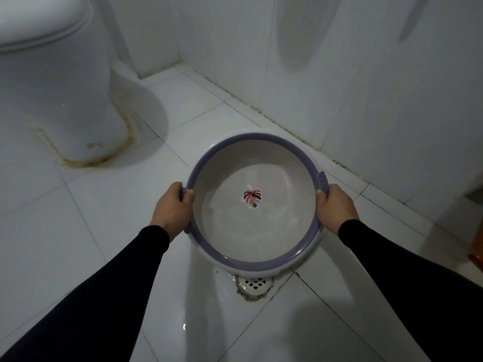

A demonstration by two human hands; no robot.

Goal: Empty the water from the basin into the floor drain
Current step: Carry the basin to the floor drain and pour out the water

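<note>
Brightness: dim, cool grey overall.
Shadows: a soft one spreads from the toilet [52,82] base; a long oval one lies on the wall [366,74].
Glare: small wet highlights on the floor tiles [104,205] near the floor drain [254,284].
Distortion: wide-angle bending of tile lines toward the edges.
Focus: centre fairly sharp, corners soft.

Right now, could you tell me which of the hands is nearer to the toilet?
Left. The left hand grips the basin rim on the side facing the toilet; the right hand grips the opposite rim, toward the wall, with the basin between it and the toilet.
</note>
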